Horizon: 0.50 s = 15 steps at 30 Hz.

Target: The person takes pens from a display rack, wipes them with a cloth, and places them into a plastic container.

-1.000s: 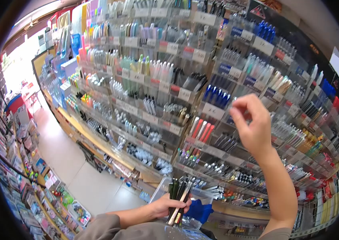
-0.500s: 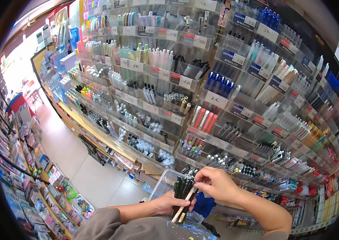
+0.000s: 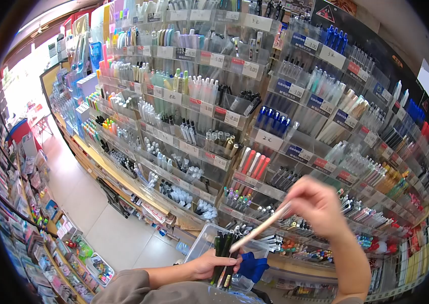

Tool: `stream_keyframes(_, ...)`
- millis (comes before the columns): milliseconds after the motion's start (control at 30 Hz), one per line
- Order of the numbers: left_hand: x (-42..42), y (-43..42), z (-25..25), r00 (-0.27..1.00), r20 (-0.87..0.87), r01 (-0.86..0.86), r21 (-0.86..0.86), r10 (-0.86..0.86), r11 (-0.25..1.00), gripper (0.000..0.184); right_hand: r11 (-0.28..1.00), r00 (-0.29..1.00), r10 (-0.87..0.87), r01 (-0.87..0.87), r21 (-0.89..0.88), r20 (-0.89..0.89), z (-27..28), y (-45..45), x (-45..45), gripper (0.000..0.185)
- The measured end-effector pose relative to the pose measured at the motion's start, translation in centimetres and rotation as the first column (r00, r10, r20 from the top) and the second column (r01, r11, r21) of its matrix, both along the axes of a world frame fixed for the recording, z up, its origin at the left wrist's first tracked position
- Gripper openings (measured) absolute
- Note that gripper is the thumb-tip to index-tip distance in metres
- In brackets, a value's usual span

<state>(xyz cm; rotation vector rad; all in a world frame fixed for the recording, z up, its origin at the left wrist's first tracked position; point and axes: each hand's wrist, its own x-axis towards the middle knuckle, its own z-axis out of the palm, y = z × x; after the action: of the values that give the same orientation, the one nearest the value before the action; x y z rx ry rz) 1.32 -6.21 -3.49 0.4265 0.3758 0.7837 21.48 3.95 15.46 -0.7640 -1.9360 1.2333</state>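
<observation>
My left hand (image 3: 215,264) is closed around a bundle of dark pens (image 3: 223,245), held upright in front of my body. In my right hand (image 3: 318,205), blurred by motion, is one cream-coloured pen (image 3: 260,230), pinched at its upper end. That pen slants down to the left, its lower end at the top of the bundle; whether it touches the bundle I cannot tell. Behind the left hand stands a clear plastic bin (image 3: 205,238). A blue thing (image 3: 253,267), perhaps cloth, lies beside the bundle.
A tiered clear pen rack (image 3: 189,104) with price labels fills the wall ahead, its pockets holding many pens. Red-capped pens (image 3: 255,164) stand close to my right hand. At left, a tiled aisle (image 3: 118,233) runs past low shelves (image 3: 37,223) of goods.
My right hand has moved up and to the right, drawing the cream-coloured pen out of the bundle. The left hand keeps its hold, shifted slightly. The head view has shifted a little.
</observation>
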Motion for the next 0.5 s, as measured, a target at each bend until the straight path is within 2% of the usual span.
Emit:
stream_keyframes(67, 0.0, 0.0, -0.2, 1.000, 0.001, 0.006, -0.020, -0.006, 1.000, 0.039, 0.941, 0.983, -0.127, 0.161, 0.296, -0.129, 3.9, 0.5, 0.4, 0.004)
stream_keyframes(100, 0.0, 0.0, -0.3, 1.000, 0.002, 0.011, -0.030, -0.011, 0.999, 0.039, 0.894, 0.961, -0.157, 0.237, 0.381, -0.228, 5.4, 0.9, 0.8, 0.006)
stream_keyframes(133, 0.1, 0.0, -0.4, 1.000, 0.007, 0.012, -0.025, -0.012, 1.000, 0.039, 0.802, 0.948, -0.172, 0.292, 0.521, -0.267, 6.9, 1.5, 1.5, 0.010)
stream_keyframes(167, 0.1, 0.1, -0.4, 1.000, 0.012, 0.014, -0.021, -0.014, 1.000, 0.038, 0.714, 0.896, -0.260, 0.429, 0.554, -0.359, 8.0, 1.5, 1.5, 0.013)
stream_keyframes(233, 0.1, 0.1, -0.4, 1.000, 0.017, 0.018, -0.020, -0.018, 1.000, 0.038, 0.573, 0.821, -0.337, 0.567, 0.592, -0.461, 9.5, 2.1, 1.6, 0.014)
stream_keyframes(333, 0.1, 0.0, -0.4, 1.000, 0.016, 0.018, -0.026, -0.017, 1.000, 0.038, 0.478, 0.848, -0.379, 0.523, 0.706, -0.371, 9.3, 4.1, 1.1, 0.011)
stream_keyframes(367, 0.1, 0.0, -0.6, 1.000, 0.011, 0.016, -0.027, -0.016, 1.000, 0.037, 0.419, 0.845, -0.446, 0.490, 0.764, -0.297, 8.8, 4.8, 0.9, 0.007)
stream_keyframes(433, 0.1, 0.0, -0.7, 1.000, 0.006, 0.018, -0.026, -0.018, 1.000, 0.038, 0.437, 0.857, -0.482, 0.415, 0.798, -0.183, 7.7, 5.9, -0.1, 0.006)
stream_keyframes(500, 0.1, 0.0, -0.5, 1.000, 0.004, 0.025, -0.025, -0.025, 0.999, 0.038, 0.523, 0.895, -0.434, 0.343, 0.780, -0.103, 6.5, 6.8, -1.3, 0.008)
